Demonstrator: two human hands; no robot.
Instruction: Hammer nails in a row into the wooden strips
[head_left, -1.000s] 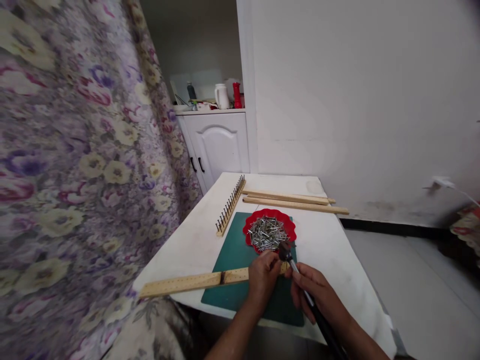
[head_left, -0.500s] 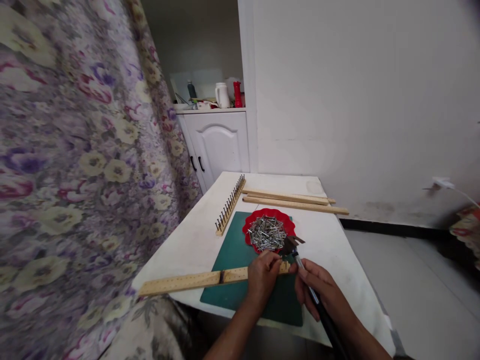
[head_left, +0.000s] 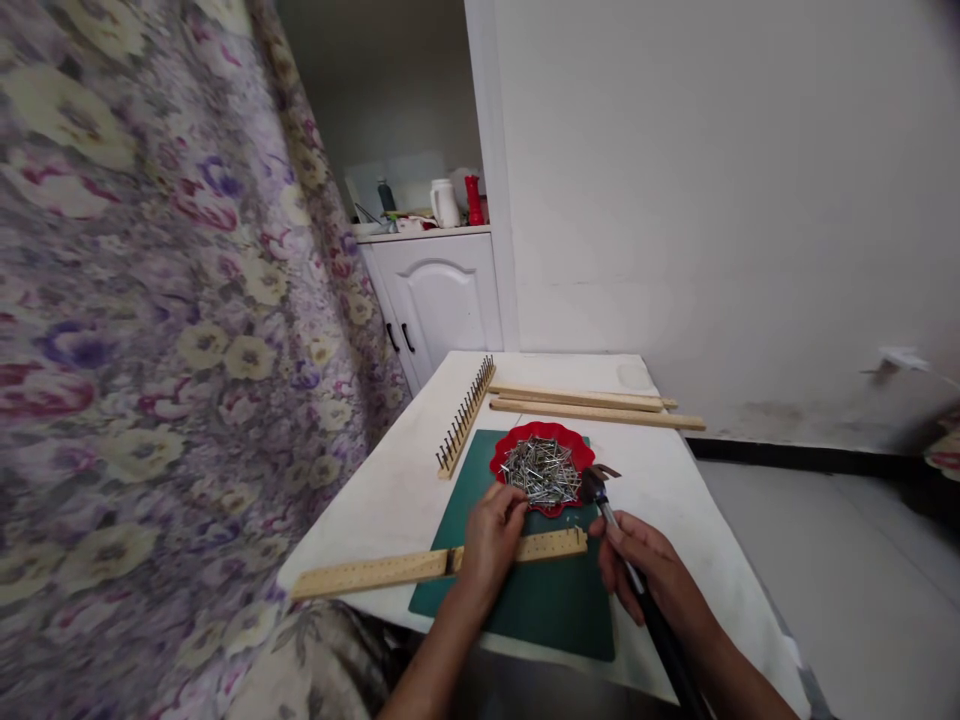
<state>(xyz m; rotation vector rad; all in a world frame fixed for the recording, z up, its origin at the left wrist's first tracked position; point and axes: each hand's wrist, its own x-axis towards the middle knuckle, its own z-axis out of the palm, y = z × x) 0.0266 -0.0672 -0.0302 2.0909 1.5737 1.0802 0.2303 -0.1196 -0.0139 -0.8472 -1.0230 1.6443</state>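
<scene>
My right hand grips a claw hammer by its shaft, with the dark head raised near the right rim of a red scalloped dish. A heap of nails fills that dish. At its near left edge, my left hand has its fingers bent together; whatever is between them is hidden. Under the left wrist runs a wooden strip with rows of small holes or marks. A nail stands in the strip's right end. The strip lies partly across a green mat.
A wooden strip studded with upright nails lies at the table's left. Bare wooden strips lie at the back of the white-covered table. A floral curtain hangs on the left, beside a white cabinet.
My left hand has moved left and away from the strip's right end to the near edge of the dish. The nail at the strip's end now shows clearly. My right hand still holds the hammer.
</scene>
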